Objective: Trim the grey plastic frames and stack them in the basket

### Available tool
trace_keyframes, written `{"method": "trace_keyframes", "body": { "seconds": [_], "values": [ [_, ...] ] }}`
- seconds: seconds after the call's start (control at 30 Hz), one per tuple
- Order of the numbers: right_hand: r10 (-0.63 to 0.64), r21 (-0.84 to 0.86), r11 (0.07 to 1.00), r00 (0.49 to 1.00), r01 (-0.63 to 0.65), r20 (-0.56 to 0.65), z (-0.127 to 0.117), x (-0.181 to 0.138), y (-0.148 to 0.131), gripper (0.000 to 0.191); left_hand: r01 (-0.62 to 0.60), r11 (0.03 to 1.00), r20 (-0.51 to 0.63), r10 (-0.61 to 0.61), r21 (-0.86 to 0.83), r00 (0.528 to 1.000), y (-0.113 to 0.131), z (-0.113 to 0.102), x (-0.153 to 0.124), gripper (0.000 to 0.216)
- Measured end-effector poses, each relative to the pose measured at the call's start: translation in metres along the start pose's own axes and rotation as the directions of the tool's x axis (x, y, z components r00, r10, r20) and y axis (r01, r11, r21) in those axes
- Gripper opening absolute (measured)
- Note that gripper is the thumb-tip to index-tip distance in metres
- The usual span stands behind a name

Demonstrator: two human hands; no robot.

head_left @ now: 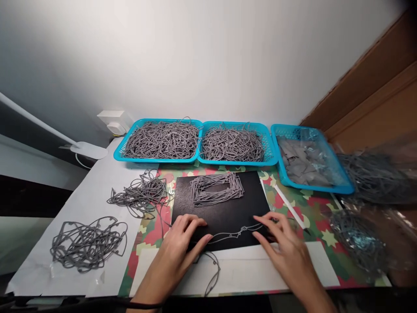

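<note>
A thin grey rubber-like ring with small tabs (230,235) stretches between my hands over the front of a black mat (221,215). It is narrow and twisted near its middle. My left hand (184,241) has its left end at the thumb; the exact grip is partly hidden. The other end runs between the thumb and forefinger of my right hand (282,237), whose fingertips stand apart around it. Below my left hand lies another grey loop (217,271). A neat rectangular stack of similar rings (216,189) rests farther back on the mat.
Two blue baskets (156,161) (237,163) of tangled grey rings stand by the wall. A third blue basket (312,188) holds flat grey pieces. Loose ring piles (89,245) (143,193) lie left. A white pen-like tool (289,206) and bagged rings (356,241) lie right.
</note>
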State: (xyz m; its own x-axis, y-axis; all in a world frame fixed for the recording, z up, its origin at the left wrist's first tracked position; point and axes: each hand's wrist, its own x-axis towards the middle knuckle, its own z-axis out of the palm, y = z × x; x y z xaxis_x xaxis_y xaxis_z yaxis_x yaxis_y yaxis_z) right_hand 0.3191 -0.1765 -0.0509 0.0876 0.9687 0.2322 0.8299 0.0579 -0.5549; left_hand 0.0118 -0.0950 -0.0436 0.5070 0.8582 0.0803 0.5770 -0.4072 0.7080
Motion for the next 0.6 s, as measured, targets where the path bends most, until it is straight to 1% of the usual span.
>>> {"method": "trace_keyframes", "body": {
  "seconds": [0.1,0.17,0.23,0.3,0.4,0.5,0.6],
  "values": [
    [-0.048,0.02,0.999,0.991,0.046,0.123,0.01,0.011,-0.01,0.015,-0.136,0.991,0.06,0.135,0.012,0.989,0.01,0.023,0.014,0.018],
    [-0.064,0.067,0.996,0.985,0.053,0.163,0.011,0.016,-0.014,0.019,-0.203,0.979,0.1,0.199,0.034,0.975,0.018,0.039,0.024,0.019],
    [-0.087,0.135,0.989,0.982,0.065,0.17,0.009,0.017,-0.017,0.023,-0.222,0.974,0.134,0.213,0.05,0.968,0.026,0.049,0.032,0.012],
    [-0.085,0.199,0.978,0.987,0.056,0.139,0.006,0.016,-0.019,0.022,-0.199,0.98,0.163,0.195,0.009,0.967,0.033,0.052,0.037,0.007],
    [-0.007,0.278,0.96,0.997,-0.014,0.075,0.003,0.011,-0.021,0.015,-0.129,0.976,0.188,0.161,-0.174,0.969,0.04,0.045,0.037,0.012],
    [0.051,0.392,0.917,0.996,-0.075,0.071,0.002,0.007,-0.024,0.015,-0.045,0.931,0.182,0.118,-0.363,0.976,0.044,0.041,0.032,0.014],
    [0.072,0.469,0.878,0.995,-0.098,0.074,0.003,0.004,-0.031,0.014,0.007,0.878,0.158,0.079,-0.479,0.984,0.045,0.043,0.027,0.016]
  ]
}}
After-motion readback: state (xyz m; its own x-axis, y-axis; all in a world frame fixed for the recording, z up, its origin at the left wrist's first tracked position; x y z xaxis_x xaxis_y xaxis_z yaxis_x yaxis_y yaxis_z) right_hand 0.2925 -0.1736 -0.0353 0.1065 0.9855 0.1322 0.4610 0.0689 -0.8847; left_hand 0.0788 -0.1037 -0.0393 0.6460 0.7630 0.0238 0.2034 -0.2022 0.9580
